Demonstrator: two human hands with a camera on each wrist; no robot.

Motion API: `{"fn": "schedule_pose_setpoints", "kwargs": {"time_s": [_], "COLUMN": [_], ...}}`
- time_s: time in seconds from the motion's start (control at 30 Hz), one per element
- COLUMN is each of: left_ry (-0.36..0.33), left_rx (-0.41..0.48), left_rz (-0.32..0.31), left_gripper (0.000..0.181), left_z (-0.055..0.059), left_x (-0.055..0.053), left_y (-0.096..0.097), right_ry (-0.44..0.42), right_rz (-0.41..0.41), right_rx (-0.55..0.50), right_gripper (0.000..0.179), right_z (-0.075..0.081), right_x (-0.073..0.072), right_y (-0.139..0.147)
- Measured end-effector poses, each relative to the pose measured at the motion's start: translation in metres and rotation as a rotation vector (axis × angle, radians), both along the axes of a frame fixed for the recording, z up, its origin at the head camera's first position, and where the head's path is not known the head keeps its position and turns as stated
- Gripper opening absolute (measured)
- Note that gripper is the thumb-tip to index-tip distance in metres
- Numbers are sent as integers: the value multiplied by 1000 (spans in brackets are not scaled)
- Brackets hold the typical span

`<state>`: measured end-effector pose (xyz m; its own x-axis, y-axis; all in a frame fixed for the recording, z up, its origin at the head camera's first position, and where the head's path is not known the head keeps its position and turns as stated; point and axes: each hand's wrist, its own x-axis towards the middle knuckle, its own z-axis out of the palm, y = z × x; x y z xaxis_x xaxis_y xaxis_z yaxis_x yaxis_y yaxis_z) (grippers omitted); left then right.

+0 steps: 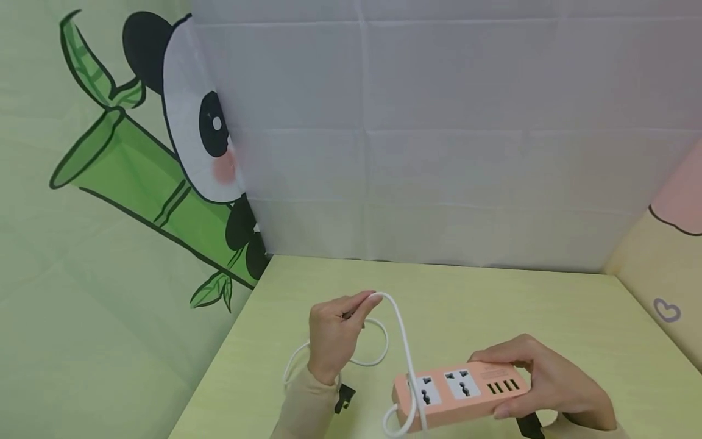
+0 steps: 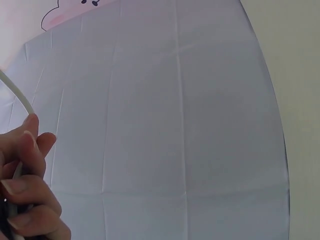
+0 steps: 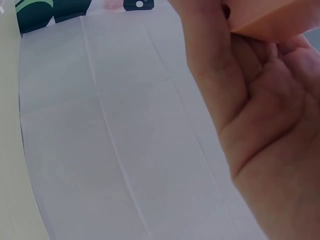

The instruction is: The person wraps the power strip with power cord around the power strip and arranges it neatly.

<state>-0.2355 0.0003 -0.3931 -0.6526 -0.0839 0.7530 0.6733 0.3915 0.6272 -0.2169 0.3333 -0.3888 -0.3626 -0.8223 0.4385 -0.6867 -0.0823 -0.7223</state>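
Observation:
A pink power strip (image 1: 477,407) with two white socket panels and several USB ports is gripped at its right end by my right hand (image 1: 559,378), thumb on the near side and fingers over the far side. In the right wrist view only a corner of the strip (image 3: 280,20) shows above the palm. My left hand (image 1: 334,335) pinches the white power cord (image 1: 403,329) between thumb and fingertips. From there the cord arcs down across the strip's left end and loops beside it. In the left wrist view, the fingers (image 2: 37,200) curl round more cord.
A further loop of cord (image 1: 378,361) hangs behind my left wrist, over the pale yellow table (image 1: 263,366). Black wrist straps (image 1: 344,397) show at both wrists. A grey cloth wall (image 1: 439,152) stands at the back, with a panda-and-bamboo print (image 1: 137,158) on the left.

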Motion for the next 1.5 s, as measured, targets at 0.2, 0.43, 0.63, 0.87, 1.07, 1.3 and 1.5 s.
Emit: {"fn": "schedule_pose_setpoints", "kwargs": {"time_s": [0.2, 0.43, 0.63, 0.87, 1.07, 1.3, 1.5], "left_ry": [-58, -140, -213, -323, -423, -562, -582], "left_rx": [-9, -96, -150, -174, -195, -229, -294], "left_rz": [-10, -21, -41, -122, -243, -371, -417], "left_gripper": [14, 16, 20, 23, 24, 24, 26], "left_z": [-6, -10, -12, -12, -10, -8, -7], "left_x": [1, 2, 3, 5, 5, 7, 8], "left_y": [5, 12, 14, 13, 11, 8, 6], "right_ry": [-10, 27, -7, -12, -65, -177, -309], "right_rz": [-29, 0, 40, 6, -122, -278, -487], "right_rx": [-43, -160, -252, -322, -331, -341, -261], "right_gripper": [51, 56, 66, 63, 62, 59, 59], "right_z": [-6, -11, -10, -12, -17, -15, -10], "right_x": [-1, -4, -7, -9, -7, -3, 5], "right_y": [4, 6, 7, 12, 20, 23, 23]}}
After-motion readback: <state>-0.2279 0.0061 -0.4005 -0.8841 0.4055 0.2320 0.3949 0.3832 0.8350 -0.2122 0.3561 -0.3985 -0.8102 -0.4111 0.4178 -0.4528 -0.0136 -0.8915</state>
